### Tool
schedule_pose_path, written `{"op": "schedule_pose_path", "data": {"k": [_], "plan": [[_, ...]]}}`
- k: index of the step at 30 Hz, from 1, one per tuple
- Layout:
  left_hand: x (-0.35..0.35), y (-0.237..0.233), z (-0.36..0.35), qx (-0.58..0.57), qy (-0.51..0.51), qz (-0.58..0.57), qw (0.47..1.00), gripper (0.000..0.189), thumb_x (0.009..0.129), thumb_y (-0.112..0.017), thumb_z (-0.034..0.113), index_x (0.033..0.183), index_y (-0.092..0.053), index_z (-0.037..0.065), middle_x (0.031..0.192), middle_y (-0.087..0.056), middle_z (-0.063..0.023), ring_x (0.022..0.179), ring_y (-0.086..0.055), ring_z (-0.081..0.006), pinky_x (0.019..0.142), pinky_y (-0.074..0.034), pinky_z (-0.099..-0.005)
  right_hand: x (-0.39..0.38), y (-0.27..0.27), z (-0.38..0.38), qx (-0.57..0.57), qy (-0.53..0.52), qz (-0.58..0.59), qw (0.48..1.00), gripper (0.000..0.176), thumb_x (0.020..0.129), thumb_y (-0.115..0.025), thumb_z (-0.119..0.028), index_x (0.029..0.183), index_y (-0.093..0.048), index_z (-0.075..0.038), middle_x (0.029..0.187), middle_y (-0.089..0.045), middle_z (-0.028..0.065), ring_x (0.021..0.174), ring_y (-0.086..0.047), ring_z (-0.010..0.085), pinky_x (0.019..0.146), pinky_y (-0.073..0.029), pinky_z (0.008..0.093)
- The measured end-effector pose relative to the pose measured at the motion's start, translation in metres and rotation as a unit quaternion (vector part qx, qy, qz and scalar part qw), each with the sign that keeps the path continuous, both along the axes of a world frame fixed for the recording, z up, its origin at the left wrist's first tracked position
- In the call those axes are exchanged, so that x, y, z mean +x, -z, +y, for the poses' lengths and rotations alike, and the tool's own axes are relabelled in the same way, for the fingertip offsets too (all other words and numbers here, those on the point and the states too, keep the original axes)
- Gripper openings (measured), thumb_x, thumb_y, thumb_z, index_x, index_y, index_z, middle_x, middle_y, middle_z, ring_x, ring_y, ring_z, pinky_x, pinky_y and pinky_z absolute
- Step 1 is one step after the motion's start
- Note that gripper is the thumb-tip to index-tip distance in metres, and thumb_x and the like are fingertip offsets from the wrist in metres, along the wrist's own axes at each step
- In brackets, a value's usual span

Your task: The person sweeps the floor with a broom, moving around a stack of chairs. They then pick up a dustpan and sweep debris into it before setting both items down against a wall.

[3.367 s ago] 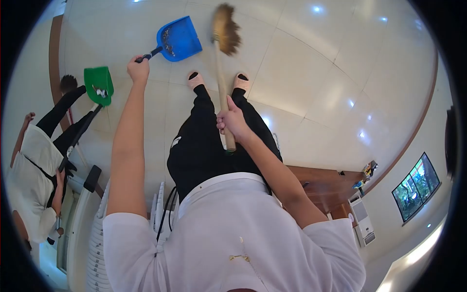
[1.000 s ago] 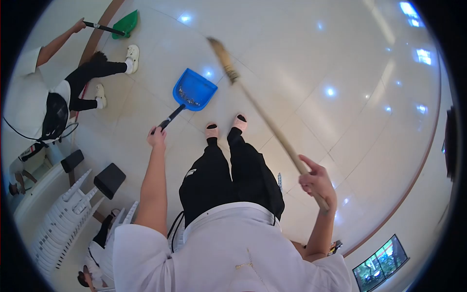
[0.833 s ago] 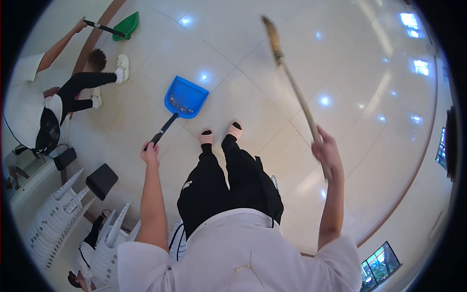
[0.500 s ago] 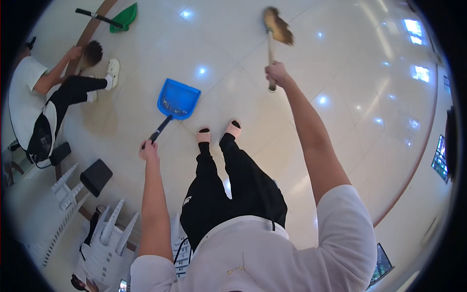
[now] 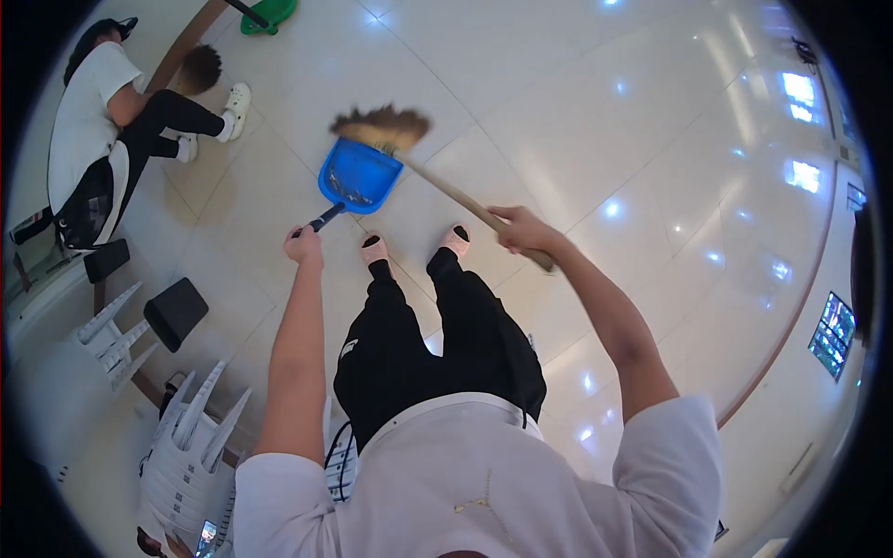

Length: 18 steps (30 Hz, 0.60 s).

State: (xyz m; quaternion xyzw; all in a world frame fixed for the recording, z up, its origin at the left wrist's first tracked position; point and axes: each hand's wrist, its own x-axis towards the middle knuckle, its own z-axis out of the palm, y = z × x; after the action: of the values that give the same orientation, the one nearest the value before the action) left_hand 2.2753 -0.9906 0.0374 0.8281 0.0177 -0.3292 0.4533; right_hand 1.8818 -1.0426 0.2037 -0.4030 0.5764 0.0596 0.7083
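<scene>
My left hand (image 5: 303, 245) is wrapped round the dark handle of a blue dustpan (image 5: 361, 177), which rests on the tiled floor ahead of my feet. Bits of debris lie inside the pan. My right hand (image 5: 523, 231) grips the long pale handle of a broom (image 5: 451, 192) near its end. The brown bristles, smeared by motion, are at the far edge of the dustpan and overlap it in this view.
A seated person (image 5: 98, 130) at the left holds another broom (image 5: 199, 70). Near them lies a green dustpan (image 5: 270, 16). White plastic chairs (image 5: 191, 456) are stacked at lower left beside a black box-like object (image 5: 176, 314). Shiny floor tiles (image 5: 595, 121) stretch ahead and right.
My right hand has swung the broom from the far right in to the blue dustpan's far edge. My left hand and the dustpan have shifted slightly in view.
</scene>
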Motion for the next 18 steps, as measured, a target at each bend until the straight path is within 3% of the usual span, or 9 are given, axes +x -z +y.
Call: {"op": "schedule_pose_path", "data": {"k": [3, 6, 7, 9, 10, 12, 15, 16, 18], "plan": [[0.016, 0.019, 0.009, 0.029, 0.047, -0.002, 0.998, 0.016, 0.067, -0.056, -0.004, 0.082, -0.053, 0.001, 0.073, -0.052, -0.0115, 0.052, -0.053, -0.0176, 0.044, -0.048, -0.025, -0.017, -0.065, 0.044, 0.016, 0.062, 0.024, 0.998, 0.072, 0.063, -0.051, 0.001, 0.131, -0.025, -0.005, 0.052, -0.046, 0.0017, 0.041, -0.042, 0.0085, 0.039, -0.035, 0.0224], [0.028, 0.0, 0.014, 0.011, 0.022, 0.081, 0.996, 0.018, 0.069, -0.056, -0.004, 0.086, -0.052, 0.001, 0.074, -0.052, -0.0106, 0.054, -0.054, -0.0162, 0.047, -0.049, -0.025, -0.026, -0.107, 0.11, 0.065, 0.208, 0.027, 0.976, 0.069, 0.066, -0.047, 0.004, 0.131, -0.025, -0.007, 0.051, -0.043, 0.0004, 0.04, -0.04, 0.0082, 0.037, -0.033, 0.0208], [0.037, -0.004, 0.017, 0.022, 0.015, 0.08, 0.996, 0.018, 0.069, -0.056, -0.004, 0.086, -0.052, 0.001, 0.074, -0.052, -0.0106, 0.054, -0.054, -0.0162, 0.047, -0.049, -0.025, -0.025, -0.119, 0.133, 0.077, 0.201, 0.029, 0.976, 0.069, 0.066, -0.047, 0.004, 0.131, -0.025, -0.007, 0.051, -0.043, 0.0004, 0.04, -0.04, 0.0082, 0.037, -0.033, 0.0208], [0.048, -0.012, 0.018, -0.012, 0.041, 0.111, 0.993, 0.021, 0.071, -0.055, -0.003, 0.091, -0.051, 0.0, 0.077, -0.053, -0.0096, 0.056, -0.055, -0.0146, 0.051, -0.05, -0.0242, -0.027, -0.135, 0.17, 0.071, 0.339, 0.069, 0.936, 0.07, 0.066, -0.044, 0.005, 0.132, -0.023, -0.007, 0.052, -0.043, 0.0004, 0.041, -0.039, 0.0079, 0.036, -0.032, 0.0199], [0.059, -0.021, 0.027, -0.005, 0.045, 0.115, 0.992, 0.021, 0.071, -0.055, -0.003, 0.091, -0.051, 0.0, 0.077, -0.053, -0.0096, 0.056, -0.055, -0.0146, 0.051, -0.05, -0.0242, -0.021, -0.138, 0.188, 0.076, 0.343, 0.075, 0.933, 0.07, 0.066, -0.044, 0.005, 0.132, -0.023, -0.007, 0.052, -0.043, 0.0004, 0.041, -0.039, 0.0079, 0.036, -0.032, 0.0199], [0.072, -0.035, 0.029, -0.034, 0.122, 0.115, 0.985, 0.027, 0.069, -0.055, -0.003, 0.095, -0.05, -0.002, 0.071, -0.051, -0.009, 0.052, -0.051, -0.013, 0.044, -0.043, -0.0223, -0.021, -0.129, 0.215, 0.005, 0.345, 0.134, 0.929, 0.07, 0.066, -0.043, 0.005, 0.132, -0.023, -0.008, 0.053, -0.042, 0.0002, 0.041, -0.039, 0.0081, 0.036, -0.032, 0.0208], [0.075, -0.039, 0.035, -0.05, 0.222, 0.091, 0.97, 0.028, 0.069, -0.056, 0.0, 0.097, -0.052, -0.002, 0.068, -0.053, -0.0072, 0.054, -0.052, -0.0118, 0.044, -0.042, -0.0212, -0.045, -0.068, 0.238, -0.061, 0.318, 0.156, 0.933, 0.072, 0.068, -0.04, 0.005, 0.134, -0.017, -0.012, 0.054, -0.04, 0.0003, 0.04, -0.038, 0.0081, 0.034, -0.032, 0.0206], [0.068, -0.042, 0.038, -0.047, 0.229, 0.092, 0.968, 0.028, 0.069, -0.056, 0.0, 0.097, -0.052, -0.002, 0.068, -0.053, -0.0072, 0.054, -0.052, -0.0118, 0.044, -0.042, -0.0212, -0.046, -0.054, 0.236, -0.035, 0.376, 0.132, 0.917, 0.072, 0.069, -0.038, 0.005, 0.134, -0.015, -0.013, 0.054, -0.04, 0.0004, 0.04, -0.038, 0.0084, 0.034, -0.033, 0.0209], [0.067, -0.041, 0.045, -0.023, 0.35, 0.012, 0.936, 0.027, 0.068, -0.059, 0.006, 0.094, -0.057, -0.002, 0.066, -0.056, -0.0073, 0.058, -0.055, -0.013, 0.049, -0.044, -0.0241, -0.014, -0.028, 0.247, -0.003, 0.47, 0.097, 0.877, 0.071, 0.07, -0.037, 0.003, 0.134, -0.011, -0.011, 0.054, -0.041, 0.0012, 0.04, -0.04, 0.0094, 0.035, -0.035, 0.0223]]}}
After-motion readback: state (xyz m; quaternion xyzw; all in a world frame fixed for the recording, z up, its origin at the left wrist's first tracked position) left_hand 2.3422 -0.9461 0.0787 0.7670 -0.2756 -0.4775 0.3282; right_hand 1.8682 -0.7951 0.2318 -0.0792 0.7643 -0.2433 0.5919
